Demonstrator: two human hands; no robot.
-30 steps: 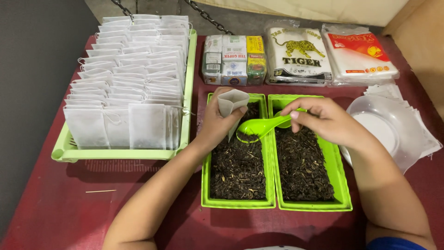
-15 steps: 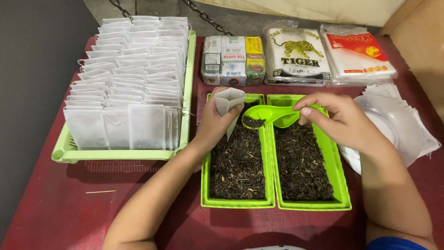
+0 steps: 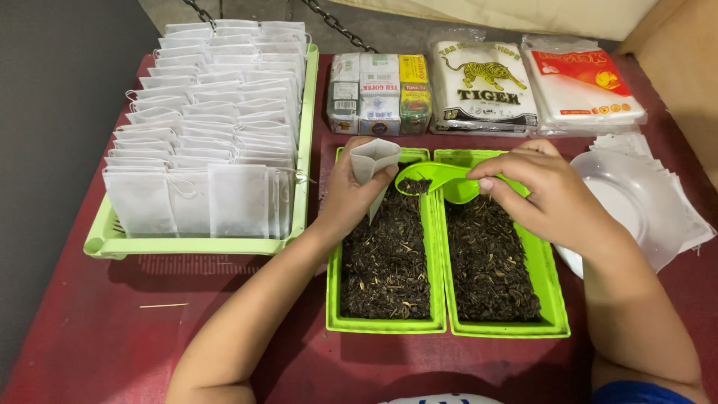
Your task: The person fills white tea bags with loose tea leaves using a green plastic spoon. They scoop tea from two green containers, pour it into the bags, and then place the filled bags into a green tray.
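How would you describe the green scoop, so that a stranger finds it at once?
Two green trays of dark loose tea sit mid-table. Above their far ends, the right hand holds the green scoop, its bowl carrying a little tea, beside the open white bag in the left hand. It alone is raised.

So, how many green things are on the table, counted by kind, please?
Small green trays of dark loose leaves: 2 (left, right)
Large green tray of white bags: 1
Green scoop, held in the right hand: 1
Total: 4 green things
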